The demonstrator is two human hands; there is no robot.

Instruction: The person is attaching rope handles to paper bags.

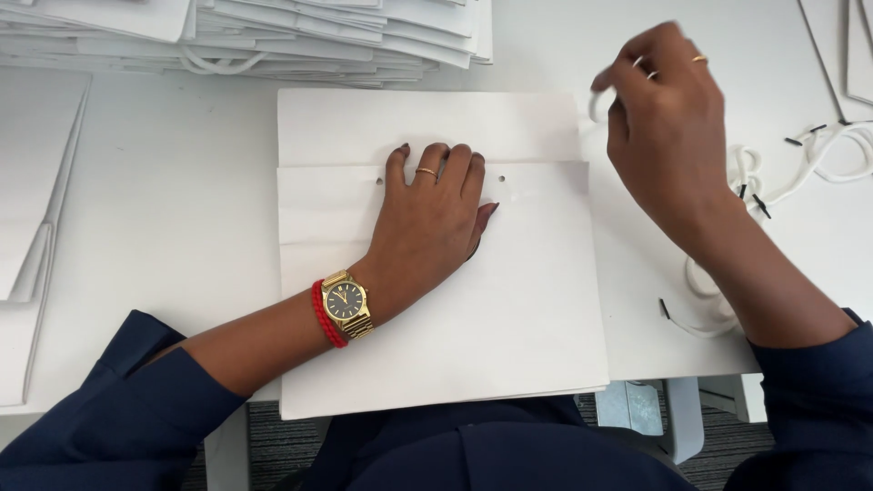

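Left hand [432,214] lies flat, fingers spread, pressing the flat white paper bag [436,273] at frame centre; right hand [668,127], raised upper right, pinches a white cord [598,102] tight.

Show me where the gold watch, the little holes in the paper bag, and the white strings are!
gold watch [346,301]: head view, on its dark dial, left wrist.
hole in the paper bag [380,181]: head view, left punched hole.
white strings [832,150]: head view, on a cord loop at right.
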